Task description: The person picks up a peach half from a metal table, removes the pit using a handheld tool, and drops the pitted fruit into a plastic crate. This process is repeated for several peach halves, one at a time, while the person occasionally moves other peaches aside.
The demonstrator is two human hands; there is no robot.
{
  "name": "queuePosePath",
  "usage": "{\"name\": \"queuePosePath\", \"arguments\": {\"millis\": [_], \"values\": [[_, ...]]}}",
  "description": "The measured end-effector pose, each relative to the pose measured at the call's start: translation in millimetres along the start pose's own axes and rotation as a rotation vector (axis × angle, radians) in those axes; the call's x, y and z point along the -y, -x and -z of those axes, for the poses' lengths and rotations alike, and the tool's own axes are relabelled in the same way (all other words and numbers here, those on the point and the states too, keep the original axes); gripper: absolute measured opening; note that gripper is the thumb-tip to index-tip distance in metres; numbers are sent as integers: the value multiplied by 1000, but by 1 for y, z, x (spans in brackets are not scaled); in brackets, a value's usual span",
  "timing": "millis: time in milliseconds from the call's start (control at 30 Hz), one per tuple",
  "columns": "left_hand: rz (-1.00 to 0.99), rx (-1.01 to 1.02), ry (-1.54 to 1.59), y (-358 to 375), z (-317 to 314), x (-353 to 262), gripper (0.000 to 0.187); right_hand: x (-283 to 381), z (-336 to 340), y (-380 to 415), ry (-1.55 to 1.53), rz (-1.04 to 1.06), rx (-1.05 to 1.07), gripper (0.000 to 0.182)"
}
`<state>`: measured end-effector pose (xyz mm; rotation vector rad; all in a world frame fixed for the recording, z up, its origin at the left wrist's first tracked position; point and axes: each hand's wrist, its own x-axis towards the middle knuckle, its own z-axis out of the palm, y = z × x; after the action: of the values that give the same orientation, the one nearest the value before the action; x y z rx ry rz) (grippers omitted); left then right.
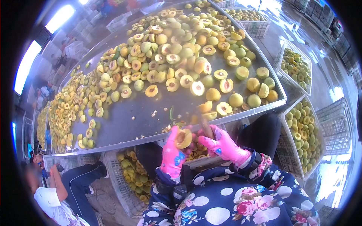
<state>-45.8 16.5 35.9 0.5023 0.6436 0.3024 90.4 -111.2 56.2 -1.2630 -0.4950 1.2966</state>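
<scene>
My left hand (173,156), in a pink glove, is closed around a yellow peach half (183,138) whose cut face shows. Close beside it, my right hand (226,147), gloved the same way, grips a tool with a brown wooden handle (206,127). The tool's working end is blurred, so its kind cannot be made out. Both hands are at the near edge of a metal table (139,119). Halved and whole peaches (197,88) lie across that table, many with cut faces and brown pits or hollows showing.
A crate of fruit (126,184) stands below the table at my left. More full crates (301,137) line the right side, near a grey crate (335,126). A seated person (56,192) is at the lower left. Small scraps and a green leaf (172,113) lie near my hands.
</scene>
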Motion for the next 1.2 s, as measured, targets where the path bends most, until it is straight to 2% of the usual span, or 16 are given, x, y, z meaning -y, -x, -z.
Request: {"name": "queuePosePath", "arguments": {"millis": [67, 167, 233, 267, 367, 467, 567, 667, 767, 867, 967, 1167, 1200], "values": [[-13, 157, 313, 4, 11, -5, 41, 3, 3, 6, 162, 19, 5, 36], [-44, -67, 368, 15, -15, -9, 50, 4, 9, 15, 389, 64, 92, 34], [-78, 53, 418, 15, -14, -5, 51, 10, 8, 21, 439, 25, 182, 32], [-94, 113, 442, 16, -13, -3, 51, 10, 9, 20, 572, 28, 205, 28], [-91, 52, 395, 18, -11, 1, 45, 19, 3, 22, 795, 140, 226, 24], [-131, 13, 284, 20, -16, 5, 47, 22, -1, 22, 897, 230, 203, 22], [-140, -11, 268, 21, -19, 8, 48, 19, -2, 20, 919, 240, 195, 23], [-120, 104, 331, 22, -13, 10, 46, 18, -2, 19, 934, 215, 201, 23], [-211, -45, 252, 22, -22, 14, 43, 15, -2, 18, 974, 257, 189, 25], [-220, -85, 173, 21, -24, 14, 39, 8, -1, 16, 1031, 245, 190, 26], [-267, -167, 23, 17, -25, 18, 46, 7, -2, 14, 993, 211, 217, 26], [-234, -212, -110, 8, -12, 17, 42, -8, -1, 6, 1094, 266, 251, 25], [-241, -224, -95, 4, -8, 18, 40, -7, -1, 5, 1018, 214, 272, 25]]}}
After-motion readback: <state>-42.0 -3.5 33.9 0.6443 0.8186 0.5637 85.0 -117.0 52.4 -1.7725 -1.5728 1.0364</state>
